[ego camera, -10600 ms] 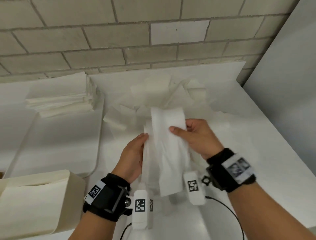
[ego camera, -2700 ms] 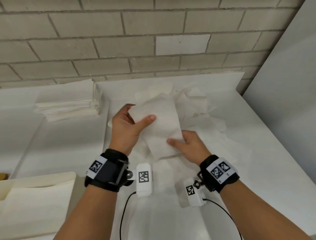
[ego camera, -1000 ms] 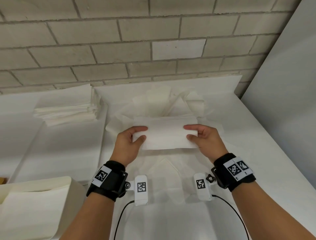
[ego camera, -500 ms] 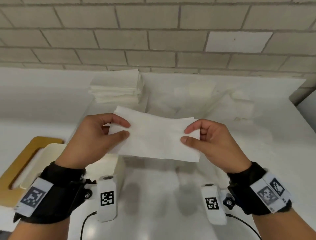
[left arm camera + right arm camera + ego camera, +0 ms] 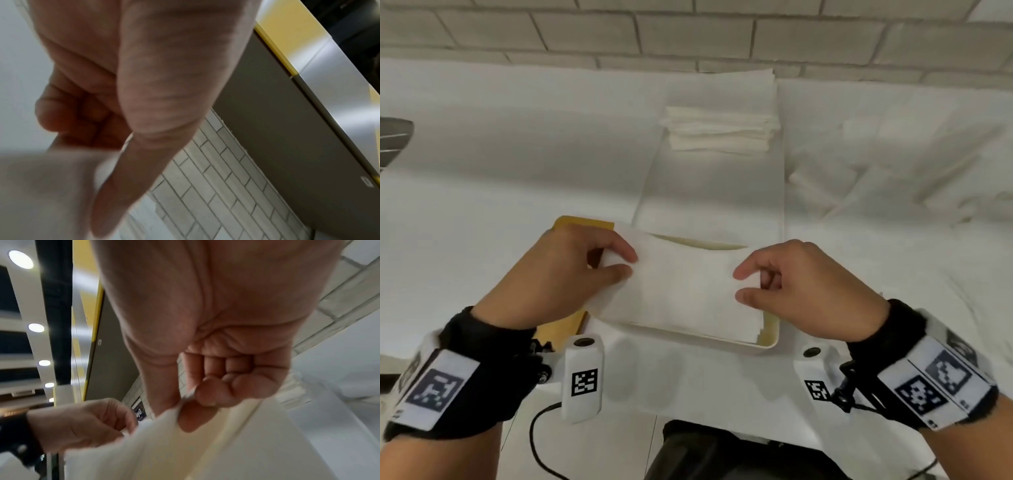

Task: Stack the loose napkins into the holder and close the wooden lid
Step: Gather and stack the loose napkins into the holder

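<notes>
My left hand & right hand pinch the napkin by its short ends, just over the holder. It's soft, light, floppy, so hold both ends. Lid is open.

The napkin I pinch is plain white over the cream holder, whose wooden lid shows honey yellow at the counter's near edge, the counter itself white, the brick wall pale grey, my 2 wristbands black with black-and-white checkered tags.
</notes>
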`<control>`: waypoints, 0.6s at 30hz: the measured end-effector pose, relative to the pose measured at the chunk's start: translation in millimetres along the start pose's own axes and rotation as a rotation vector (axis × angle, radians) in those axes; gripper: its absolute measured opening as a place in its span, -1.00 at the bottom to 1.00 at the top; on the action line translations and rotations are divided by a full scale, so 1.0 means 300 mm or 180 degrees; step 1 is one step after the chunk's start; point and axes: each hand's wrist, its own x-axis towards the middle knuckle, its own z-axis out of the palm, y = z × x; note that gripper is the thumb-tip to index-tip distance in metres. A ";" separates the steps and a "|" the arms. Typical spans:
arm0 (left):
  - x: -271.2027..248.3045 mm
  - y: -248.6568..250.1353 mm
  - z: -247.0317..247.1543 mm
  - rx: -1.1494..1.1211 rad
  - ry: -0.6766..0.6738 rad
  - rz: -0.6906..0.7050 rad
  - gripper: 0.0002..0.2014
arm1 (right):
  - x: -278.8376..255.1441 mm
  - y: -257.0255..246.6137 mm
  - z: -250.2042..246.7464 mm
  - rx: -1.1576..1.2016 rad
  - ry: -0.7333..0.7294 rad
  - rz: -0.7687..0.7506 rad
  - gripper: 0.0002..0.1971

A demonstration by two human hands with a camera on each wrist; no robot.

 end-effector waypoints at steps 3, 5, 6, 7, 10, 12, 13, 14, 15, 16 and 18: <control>0.009 -0.023 0.010 0.0293 -0.0225 -0.0048 -0.87 | 0.025 -0.017 0.024 -0.0494 -0.0309 0.0144 -0.83; 0.016 -0.027 0.006 0.0359 -0.0060 0.0068 -0.70 | 0.038 -0.022 0.009 -0.0575 -0.0134 0.0174 -0.80; 0.017 -0.013 0.000 0.0301 0.0108 0.0159 -0.66 | 0.041 -0.020 -0.003 -0.0560 0.0037 0.0166 -0.81; 0.019 0.008 -0.006 0.0205 0.0279 0.0267 -0.67 | 0.043 -0.018 -0.017 -0.0501 0.0208 0.0149 -0.83; 0.038 0.094 0.007 0.0072 0.0510 0.0537 -0.75 | 0.034 -0.005 -0.059 -0.0034 0.0528 0.0130 -0.89; 0.055 0.175 0.046 -0.0039 0.0553 0.0715 -0.76 | 0.016 0.010 -0.085 0.0253 0.0682 0.0082 -0.92; 0.065 0.221 0.074 -0.0166 0.0555 0.0816 -0.80 | 0.003 0.021 -0.098 0.0391 0.0749 0.0063 -0.93; 0.076 0.272 0.107 -0.0274 0.0532 0.0915 -0.83 | -0.012 0.034 -0.113 0.0533 0.0814 0.0053 -0.94; 0.087 0.327 0.144 -0.0352 0.0501 0.1033 -0.84 | -0.028 0.051 -0.128 0.0671 0.0874 0.0048 -0.95; 0.098 0.385 0.183 -0.0411 0.0459 0.1149 -0.84 | -0.048 0.070 -0.145 0.0807 0.0931 0.0045 -0.95; 0.129 0.499 0.272 -0.0523 0.0335 0.1325 -0.84 | -0.096 0.122 -0.187 0.1088 0.1034 0.0057 -0.93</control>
